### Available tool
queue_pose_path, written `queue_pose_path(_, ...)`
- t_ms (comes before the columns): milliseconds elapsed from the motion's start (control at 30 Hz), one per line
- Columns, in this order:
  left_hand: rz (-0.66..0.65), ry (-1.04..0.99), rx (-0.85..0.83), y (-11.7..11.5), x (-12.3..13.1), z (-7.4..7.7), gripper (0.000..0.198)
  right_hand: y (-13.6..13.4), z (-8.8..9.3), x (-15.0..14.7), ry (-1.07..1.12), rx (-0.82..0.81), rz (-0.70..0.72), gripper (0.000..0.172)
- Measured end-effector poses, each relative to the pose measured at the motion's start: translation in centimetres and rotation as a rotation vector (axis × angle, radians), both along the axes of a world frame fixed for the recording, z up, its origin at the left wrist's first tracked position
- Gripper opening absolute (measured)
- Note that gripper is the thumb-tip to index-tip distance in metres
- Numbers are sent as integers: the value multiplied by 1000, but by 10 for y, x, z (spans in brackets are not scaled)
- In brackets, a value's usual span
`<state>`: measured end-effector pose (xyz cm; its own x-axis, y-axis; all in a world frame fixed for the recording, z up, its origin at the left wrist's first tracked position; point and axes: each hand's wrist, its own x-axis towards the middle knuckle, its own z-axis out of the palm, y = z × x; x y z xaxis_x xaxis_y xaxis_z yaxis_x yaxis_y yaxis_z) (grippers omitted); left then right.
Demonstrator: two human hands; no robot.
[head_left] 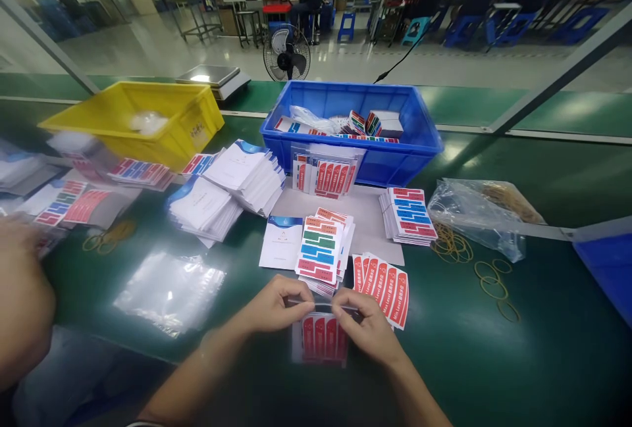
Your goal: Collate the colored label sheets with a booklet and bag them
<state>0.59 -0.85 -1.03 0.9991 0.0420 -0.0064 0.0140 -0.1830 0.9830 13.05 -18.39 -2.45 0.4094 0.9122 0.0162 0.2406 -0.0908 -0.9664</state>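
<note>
My left hand (pixel 274 305) and my right hand (pixel 368 325) pinch the top edge of a small clear bag with red label sheets inside (pixel 320 341), held low over the green table. Both hands are closed on the bag's opening. Just beyond my fingers lie a fan of red label sheets (pixel 385 285), a stack of mixed-colour label sheets (pixel 320 249) and a white booklet (pixel 281 243).
A blue bin (pixel 417 144) and a yellow bin (pixel 197 127) stand at the back, with booklet piles (pixel 227 190) between. Clear bags (pixel 170 292) lie left, rubber bands (pixel 491 279) and their bag (pixel 478 216) right. Another person's arm (pixel 22 295) is at far left.
</note>
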Motion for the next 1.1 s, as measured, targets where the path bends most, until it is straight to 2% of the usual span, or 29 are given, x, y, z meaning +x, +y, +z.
queue_pose_path(200,27,-60,74,-7,3,2,16,7,0,-11,-34,43,43,18)
queue_pose_path(400,56,-37,66,-11,2,2,17,8,-8,-15,-73,57,20,23)
queue_pose_path(500,61,-26,50,-11,1,5,18,9,-6,-15,-54,25,17,26)
queue_pose_path(567,78,-15,22,-10,0,7,18,9,-2,-15,-34,-36,54,20)
queue_pose_path(633,129,-12,-36,-4,-2,7,18,7,3,-15,-34,-110,100,18)
queue_pose_path(733,250,-79,-190,10,-5,1,22,3,12,-15,-34,-181,160,25)
queue_pose_path(833,483,-199,-263,31,-6,-6,28,5,29,-2,-41,-179,120,33)
queue_pose_path(900,683,-220,-175,43,-6,-8,28,16,48,18,-66,-136,13,33)
queue_pose_path(967,823,-169,-9,54,-5,-9,27,37,67,47,-128,-81,-129,32)
queue_pose_path(1033,886,-68,200,61,-4,-10,27,66,81,83,-248,-3,-285,35)
queue_pose_path(1100,906,57,418,66,-2,-13,28,95,85,119,-305,42,-342,37)
